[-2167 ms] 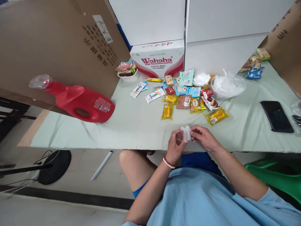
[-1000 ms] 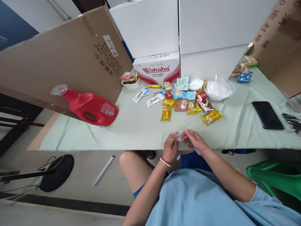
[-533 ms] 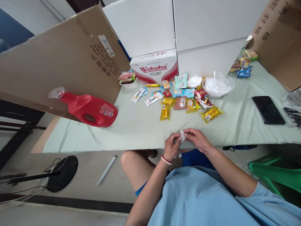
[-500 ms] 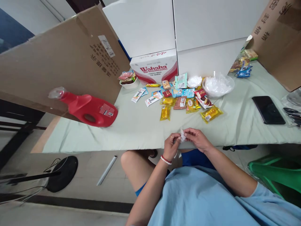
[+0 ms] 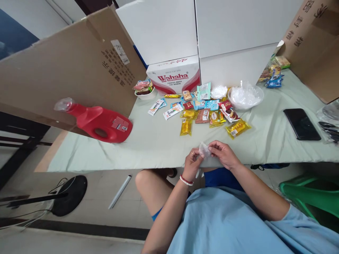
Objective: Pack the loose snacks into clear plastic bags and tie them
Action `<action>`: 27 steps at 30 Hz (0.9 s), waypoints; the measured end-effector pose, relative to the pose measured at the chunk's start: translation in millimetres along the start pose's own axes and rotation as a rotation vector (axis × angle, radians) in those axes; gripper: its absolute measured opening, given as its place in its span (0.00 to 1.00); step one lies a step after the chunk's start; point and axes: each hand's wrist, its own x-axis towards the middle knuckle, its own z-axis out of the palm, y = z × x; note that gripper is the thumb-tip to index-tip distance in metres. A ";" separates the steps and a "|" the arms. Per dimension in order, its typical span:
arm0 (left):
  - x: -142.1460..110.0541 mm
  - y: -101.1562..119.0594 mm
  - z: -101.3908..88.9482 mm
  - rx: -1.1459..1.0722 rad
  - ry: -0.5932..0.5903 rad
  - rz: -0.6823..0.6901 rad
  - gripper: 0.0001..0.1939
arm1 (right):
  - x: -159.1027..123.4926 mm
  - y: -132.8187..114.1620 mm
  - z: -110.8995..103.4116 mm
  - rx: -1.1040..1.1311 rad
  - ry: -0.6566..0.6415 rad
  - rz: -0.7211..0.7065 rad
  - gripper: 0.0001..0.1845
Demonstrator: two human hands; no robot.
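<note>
Both my hands meet at the near edge of the table [image 5: 148, 141], which is covered in pale green cloth. My left hand [image 5: 192, 164] and my right hand [image 5: 224, 154] pinch a small crumpled piece of clear plastic [image 5: 203, 150] between their fingertips. A red and white bead bracelet circles my left wrist. Several snack packets [image 5: 206, 111] lie scattered on the cloth just beyond my hands.
A red detergent jug [image 5: 99, 120] lies on its side at the left. A Wahaha box [image 5: 176, 76] and a small white bowl [image 5: 145, 91] stand at the back. A plastic-lined bowl [image 5: 245, 97] sits right of the snacks. A black phone [image 5: 302, 124] lies at the right.
The plastic piece was a larger white wad between my fingers 2.2 s ago; now it looks smaller and clearer. My hands stayed at the table edge, shifting only slightly.
</note>
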 end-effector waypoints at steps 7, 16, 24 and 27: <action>5.7 -5.5 -19.9 -0.225 0.099 -0.142 0.24 | 4.2 -17.5 -40.6 -0.013 0.045 0.049 0.24; 8.0 -5.8 -19.3 -0.253 0.115 -0.158 0.28 | 13.6 -11.4 -55.5 -0.308 0.161 -0.110 0.25; 8.1 -5.7 -18.7 -0.271 0.104 -0.156 0.28 | 12.6 -14.8 -46.8 -0.699 0.089 -0.374 0.18; 8.4 -6.4 -18.7 -0.277 0.104 -0.156 0.28 | 16.8 -11.3 -40.4 -0.769 0.025 -0.383 0.18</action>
